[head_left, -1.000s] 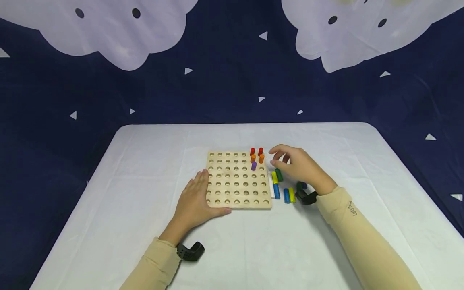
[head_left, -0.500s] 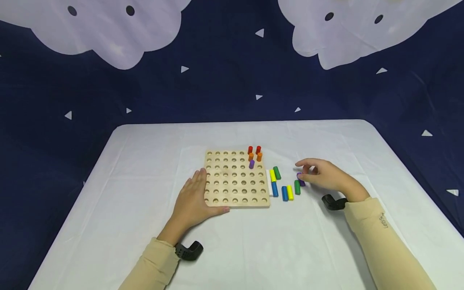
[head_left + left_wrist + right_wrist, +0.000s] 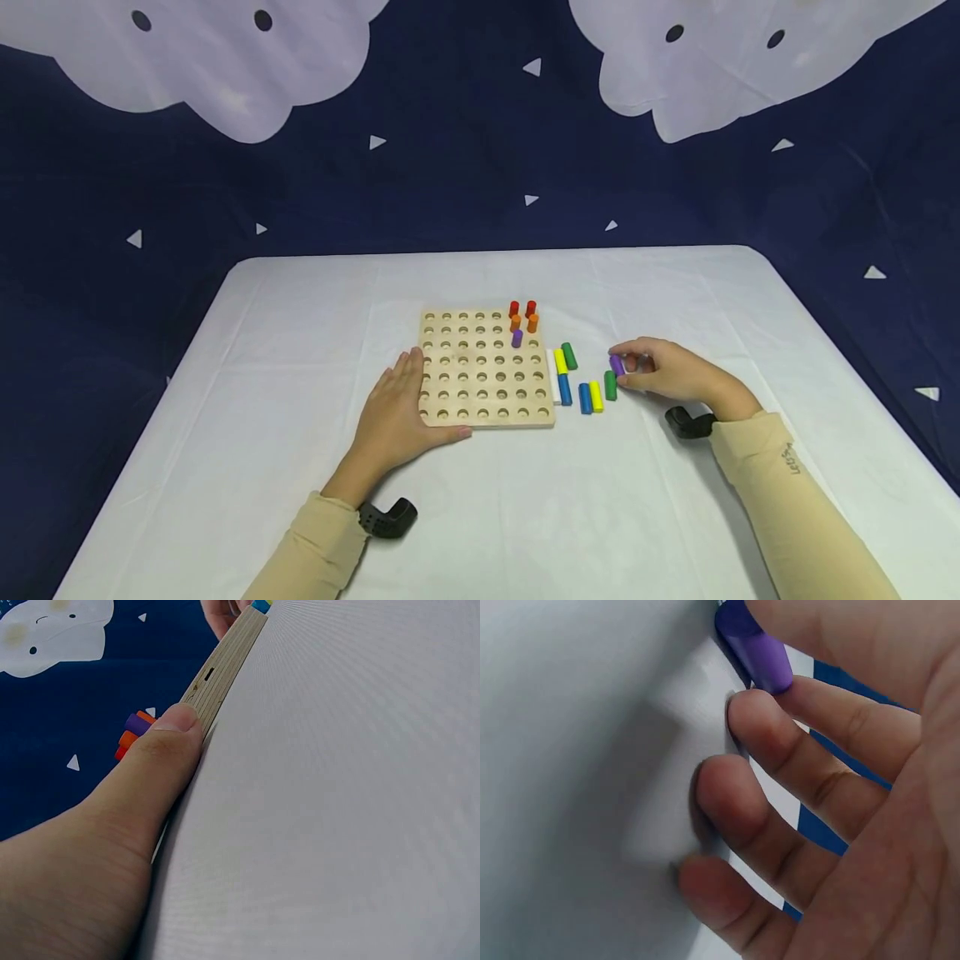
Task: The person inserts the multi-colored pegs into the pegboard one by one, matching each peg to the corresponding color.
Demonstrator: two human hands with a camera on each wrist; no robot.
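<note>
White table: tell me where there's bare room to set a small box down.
The table is bare between its far edge and the pegboard, left of the left hand, and nearer the person between the left sleeve and right sleeve. It is crowded right of the pegboard, where loose pegs lie, up to the right hand pinching a purple peg.

- Head cam: high, faces fwd/down over table (image 3: 525, 517), whole board (image 3: 472, 368) + backdrop (image 3: 450, 192).
- L wrist cam: v. close, tilted, past L hand (image 3: 97, 840) along board edge.
- R wrist cam: v. close on R hand (image 3: 877, 847).
- Head/R wrist share purple peg (image 3: 761, 656).
</note>
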